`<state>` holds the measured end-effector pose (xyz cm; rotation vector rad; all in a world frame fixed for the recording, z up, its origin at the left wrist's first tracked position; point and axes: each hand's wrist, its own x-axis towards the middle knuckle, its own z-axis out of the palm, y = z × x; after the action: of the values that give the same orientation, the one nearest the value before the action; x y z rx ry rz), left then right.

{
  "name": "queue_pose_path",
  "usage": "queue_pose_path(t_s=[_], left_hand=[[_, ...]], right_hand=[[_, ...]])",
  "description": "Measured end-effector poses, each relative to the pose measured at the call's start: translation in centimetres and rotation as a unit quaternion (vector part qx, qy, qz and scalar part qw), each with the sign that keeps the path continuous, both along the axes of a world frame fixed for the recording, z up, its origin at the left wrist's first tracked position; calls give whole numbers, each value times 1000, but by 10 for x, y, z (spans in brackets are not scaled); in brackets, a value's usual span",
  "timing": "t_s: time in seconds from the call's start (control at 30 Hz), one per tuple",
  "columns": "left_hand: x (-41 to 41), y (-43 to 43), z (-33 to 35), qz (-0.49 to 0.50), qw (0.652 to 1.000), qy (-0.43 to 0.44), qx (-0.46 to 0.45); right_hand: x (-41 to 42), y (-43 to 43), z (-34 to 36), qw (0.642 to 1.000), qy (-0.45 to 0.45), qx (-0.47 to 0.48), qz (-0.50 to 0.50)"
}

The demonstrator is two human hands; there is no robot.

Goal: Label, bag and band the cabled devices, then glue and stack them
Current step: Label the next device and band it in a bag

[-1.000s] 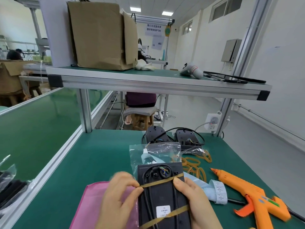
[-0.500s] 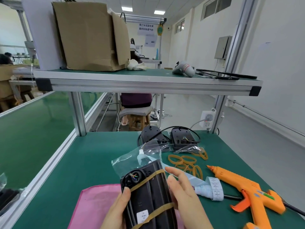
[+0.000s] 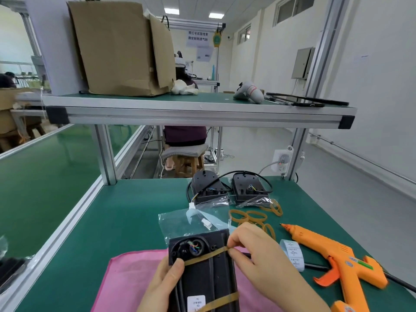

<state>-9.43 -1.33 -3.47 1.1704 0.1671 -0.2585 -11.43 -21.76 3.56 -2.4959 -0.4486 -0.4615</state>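
White-walled workshop. Green bench (image 3: 126, 221) under an aluminium-framed shelf (image 3: 202, 113) carrying a cardboard box (image 3: 119, 50). Far on the bench, two black devices (image 3: 207, 188) side by side, cables looped. Right, an orange glue gun (image 3: 337, 257), nozzle pointing far-left, with loose rubber bands (image 3: 252, 217) and a label roll (image 3: 292, 253) between it and the hands. Near edge, over a pink cloth (image 3: 135, 280): held device (image 3: 202, 273), long axis near to far, wire opening at the far end, clear bag (image 3: 193, 221) sticking out beyond. Left hand (image 3: 159, 287) gripping its left side, thumb on the upper band (image 3: 204, 258). Right hand (image 3: 265, 260) fingers (image 3: 237, 236) pressed together, pinching that band at the right edge.
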Motion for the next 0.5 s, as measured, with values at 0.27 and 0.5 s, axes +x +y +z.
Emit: queue_pose_path(t_s=[0.27, 0.5], left_hand=[[2, -2, 1, 9, 998, -26, 48], [-2, 0, -10, 18, 999, -6, 32]], right_hand=[[5, -3, -15, 996, 77, 31, -10], [2, 1, -19, 987, 104, 119, 9]])
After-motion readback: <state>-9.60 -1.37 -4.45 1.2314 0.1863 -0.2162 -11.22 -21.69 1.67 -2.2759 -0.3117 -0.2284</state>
